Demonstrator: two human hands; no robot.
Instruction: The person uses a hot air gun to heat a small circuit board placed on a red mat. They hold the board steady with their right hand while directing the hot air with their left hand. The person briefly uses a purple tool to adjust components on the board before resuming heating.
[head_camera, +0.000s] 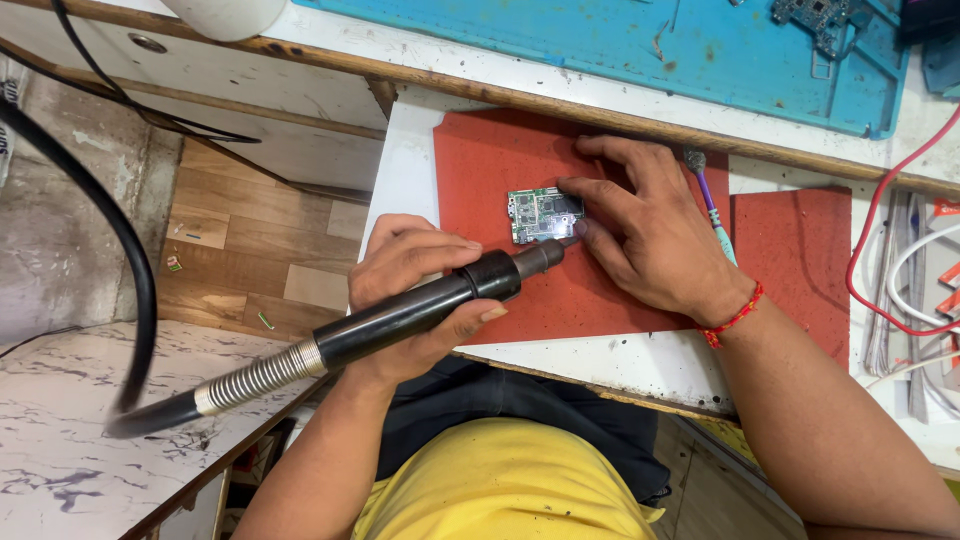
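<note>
Here, left to right. Thick black rubber hose (120, 260): it is looping down from the upper left and feeding into a coiled metal strain-relief spring (262, 374); it looks flexible and heavy enough to drag on the tool.

Black cylindrical hot-air handpiece with a narrow dark nozzle (420, 310): I am wrapping my left hand (405, 300) around its barrel, fingers closed tight over the top and thumb under. It seems rigid and smooth, so I judge the mid-barrel grip, well back from the nozzle, to be the right hold.

Small green rectangular circuit board with silver shielding (543, 214): it is lying flat on the red textured rubber mat (480, 170), the nozzle tip nearly touching its lower right corner. It looks light, thin, stiff and fragile, best held by its edges.

My right hand (650, 235): I am pressing spread fingertips on the board's right edge, pinning rather than gripping.

Purple and teal slim-handled brush tool (712, 210): it is resting partly under that hand.

Red thread bracelet (735, 318): it is sitting on my right wrist.
</note>
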